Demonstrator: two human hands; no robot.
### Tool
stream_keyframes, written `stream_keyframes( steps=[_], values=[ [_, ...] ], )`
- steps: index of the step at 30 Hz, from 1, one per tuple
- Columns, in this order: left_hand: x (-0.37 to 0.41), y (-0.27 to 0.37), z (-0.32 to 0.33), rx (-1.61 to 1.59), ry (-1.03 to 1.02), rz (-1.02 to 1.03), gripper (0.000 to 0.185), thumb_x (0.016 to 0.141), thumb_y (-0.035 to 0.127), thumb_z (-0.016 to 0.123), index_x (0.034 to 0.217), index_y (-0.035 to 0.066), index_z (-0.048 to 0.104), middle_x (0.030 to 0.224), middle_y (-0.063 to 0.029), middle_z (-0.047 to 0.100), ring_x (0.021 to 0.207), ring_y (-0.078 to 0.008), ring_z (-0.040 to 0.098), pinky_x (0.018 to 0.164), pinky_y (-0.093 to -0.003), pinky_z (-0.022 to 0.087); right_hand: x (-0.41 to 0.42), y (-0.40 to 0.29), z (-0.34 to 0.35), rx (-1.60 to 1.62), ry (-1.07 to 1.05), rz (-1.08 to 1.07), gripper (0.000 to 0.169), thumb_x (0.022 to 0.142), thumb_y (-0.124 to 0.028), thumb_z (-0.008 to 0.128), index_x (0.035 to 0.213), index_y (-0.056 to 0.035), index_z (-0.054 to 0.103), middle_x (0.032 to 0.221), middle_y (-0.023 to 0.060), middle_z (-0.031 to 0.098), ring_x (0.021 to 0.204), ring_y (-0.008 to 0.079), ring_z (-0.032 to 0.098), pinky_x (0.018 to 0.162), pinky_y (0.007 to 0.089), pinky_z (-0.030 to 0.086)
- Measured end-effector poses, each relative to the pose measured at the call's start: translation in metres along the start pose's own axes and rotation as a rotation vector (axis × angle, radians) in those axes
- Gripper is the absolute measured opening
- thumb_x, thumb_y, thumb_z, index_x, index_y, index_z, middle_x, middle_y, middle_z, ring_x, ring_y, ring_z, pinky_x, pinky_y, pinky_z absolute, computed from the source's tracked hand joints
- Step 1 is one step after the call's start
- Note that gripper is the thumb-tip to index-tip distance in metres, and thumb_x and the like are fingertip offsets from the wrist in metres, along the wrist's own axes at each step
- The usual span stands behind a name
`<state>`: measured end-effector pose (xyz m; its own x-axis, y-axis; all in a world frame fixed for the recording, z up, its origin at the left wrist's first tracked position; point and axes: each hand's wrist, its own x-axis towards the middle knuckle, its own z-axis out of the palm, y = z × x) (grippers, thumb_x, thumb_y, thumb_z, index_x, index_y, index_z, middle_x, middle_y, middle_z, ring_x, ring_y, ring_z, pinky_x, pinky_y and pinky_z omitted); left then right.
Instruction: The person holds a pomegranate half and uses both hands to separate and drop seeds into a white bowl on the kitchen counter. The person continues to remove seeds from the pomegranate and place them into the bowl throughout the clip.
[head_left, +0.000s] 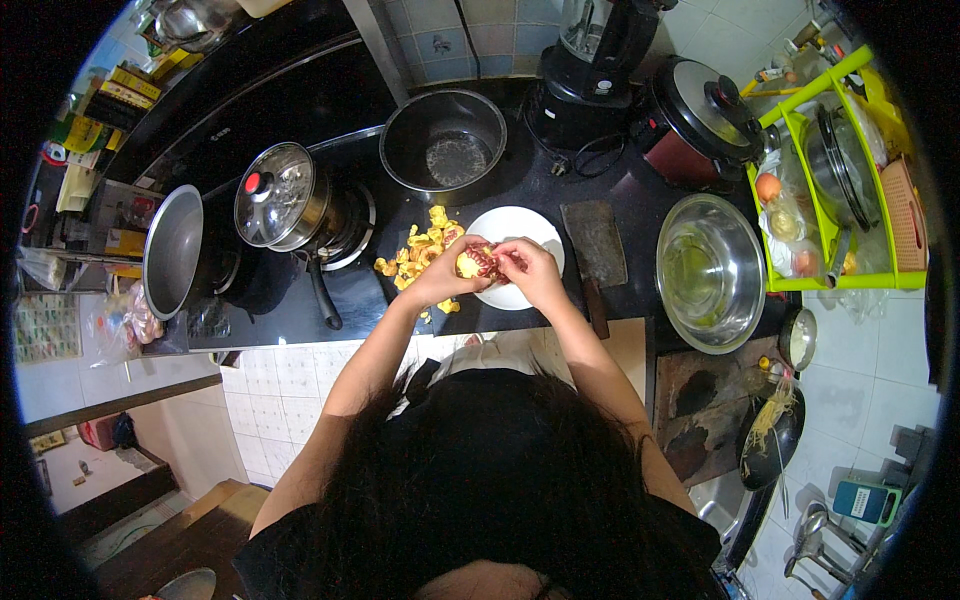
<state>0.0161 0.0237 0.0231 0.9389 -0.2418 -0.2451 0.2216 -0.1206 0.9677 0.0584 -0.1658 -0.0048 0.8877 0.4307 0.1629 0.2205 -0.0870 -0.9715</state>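
A partly peeled pomegranate (475, 265), with yellow pith and dark red seeds showing, is held above the left part of a white plate (534, 229). My left hand (444, 276) is wrapped around its left side. The fingers of my right hand (529, 270) press at the seeds on its right side; whether they pinch any loose seed is hidden. Yellow pomegranate peel pieces (421, 253) lie heaped on the black countertop, left of the plate. To the plate's right lies a cleaver (594, 244) with a dark blade, its handle towards me.
A black round pan (444, 142) stands behind the plate. On the stove at left is a lidded saucepan (279, 199), its handle pointing towards me. A metal bowl (711, 274), a rice cooker (701, 124), a blender (589, 82) and a green rack (832, 281) stand at right.
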Motion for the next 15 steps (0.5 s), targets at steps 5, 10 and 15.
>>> stream_keyframes(
  steps=[5,10,15],
  values=[
    [-0.003,0.005,0.0,0.026,-0.009,0.021,0.065,0.07,0.015,0.075,0.125,0.005,0.042,0.116,-0.0077,0.051,0.108,-0.0149,0.05,0.095,-0.0283,0.039,-0.001,0.002,-0.002,0.355,-0.002,0.3,0.011,0.084,-0.004,0.063,0.095,-0.0038,0.062,0.082,0.0024,0.06,0.069,0.0072,0.058,0.059,0.0225,0.048],
    [0.0,0.0,0.0,0.092,-0.026,0.079,0.068,0.07,0.014,0.075,0.127,0.006,0.04,0.118,-0.0078,0.048,0.11,-0.0167,0.048,0.097,-0.0293,0.038,-0.005,0.009,0.004,0.18,-0.035,0.108,0.012,0.084,-0.004,0.064,0.095,-0.0029,0.061,0.08,0.0024,0.062,0.07,0.0067,0.058,0.06,0.0207,0.047],
    [-0.001,0.002,0.0,0.064,-0.046,0.069,0.067,0.07,0.013,0.075,0.127,0.007,0.04,0.119,-0.0077,0.047,0.112,-0.0163,0.047,0.098,-0.0293,0.037,-0.005,0.002,0.001,0.282,-0.011,0.261,0.012,0.083,-0.003,0.064,0.094,-0.003,0.06,0.08,0.0015,0.06,0.075,0.0084,0.058,0.065,0.0222,0.048]
  ],
)
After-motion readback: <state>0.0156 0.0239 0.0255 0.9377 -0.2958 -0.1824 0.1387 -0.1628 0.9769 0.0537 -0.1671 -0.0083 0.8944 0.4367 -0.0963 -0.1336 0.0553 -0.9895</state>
